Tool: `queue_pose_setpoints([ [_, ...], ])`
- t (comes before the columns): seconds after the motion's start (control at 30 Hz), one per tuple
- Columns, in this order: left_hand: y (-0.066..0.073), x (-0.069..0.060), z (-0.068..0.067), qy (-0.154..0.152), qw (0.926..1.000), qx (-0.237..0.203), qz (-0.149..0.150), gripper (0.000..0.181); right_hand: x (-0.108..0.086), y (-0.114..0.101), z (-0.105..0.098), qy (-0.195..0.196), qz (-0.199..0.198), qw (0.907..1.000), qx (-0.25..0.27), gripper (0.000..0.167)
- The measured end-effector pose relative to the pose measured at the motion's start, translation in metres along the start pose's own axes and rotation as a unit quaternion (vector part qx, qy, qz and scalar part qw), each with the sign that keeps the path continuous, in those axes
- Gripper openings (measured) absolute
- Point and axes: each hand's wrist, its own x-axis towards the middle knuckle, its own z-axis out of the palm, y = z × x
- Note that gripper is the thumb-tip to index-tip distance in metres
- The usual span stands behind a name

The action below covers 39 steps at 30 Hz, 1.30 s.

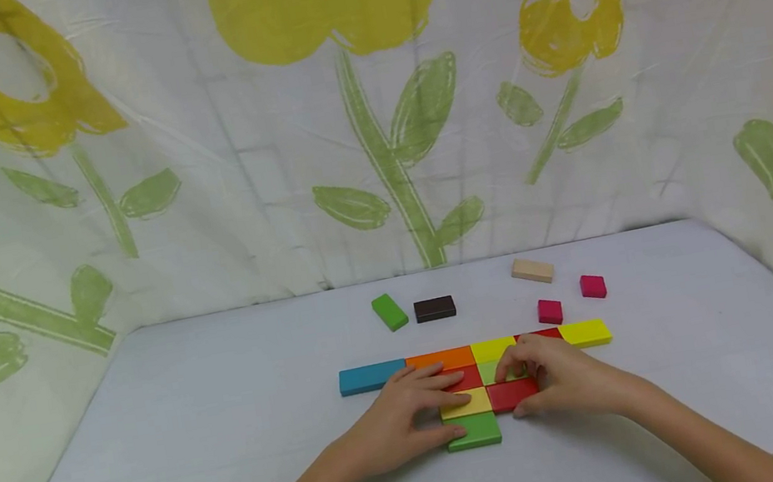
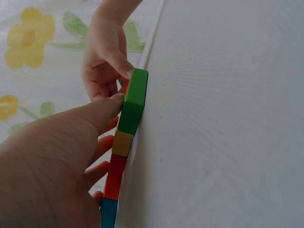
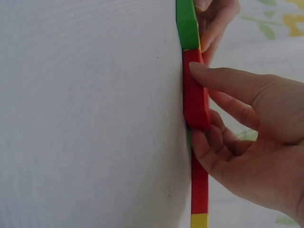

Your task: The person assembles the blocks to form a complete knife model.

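Flat coloured blocks lie together in stepped rows. My left hand point(image 1: 403, 419) has its fingers spread over the left side, touching the red, the yellow point(image 1: 476, 403) and the green block point(image 1: 479, 431); its thumb lies against the green block's edge point(image 2: 135, 99). My right hand point(image 1: 568, 381) grips a red block point(image 1: 508, 397) beside the yellow one, thumb on its near side and curled fingers about its right end point(image 3: 194, 95). A light green block point(image 1: 489, 372) lies behind it, partly hidden by the fingers.
The back row runs from a blue block point(image 1: 372, 376) through an orange one point(image 1: 439, 359) to a yellow one point(image 1: 587, 333). Loose behind it lie a green block point(image 1: 389, 312), a dark block point(image 1: 434, 309), a tan block point(image 1: 532, 270) and two crimson blocks point(image 1: 550, 311).
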Motion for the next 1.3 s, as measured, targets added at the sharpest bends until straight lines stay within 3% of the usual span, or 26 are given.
queue_pose_setpoints([
  [0.73, 0.0, 0.002, 0.001, -0.001, 1.0, 0.004, 0.001, 0.044, 0.0, 0.001, -0.001, 0.012, -0.003, 0.9999, 0.011, 0.039],
  [0.97, 0.0, 0.001, 0.001, -0.002, 1.0, 0.003, -0.001, 0.044, -0.001, -0.005, -0.008, 0.017, 0.001, 0.9998, 0.011, 0.036],
  [1.3, 0.0, 0.001, 0.0, -0.001, 1.0, 0.004, -0.001, 0.044, 0.006, -0.009, -0.022, 0.021, -0.026, 0.9993, -0.015, 0.037],
])
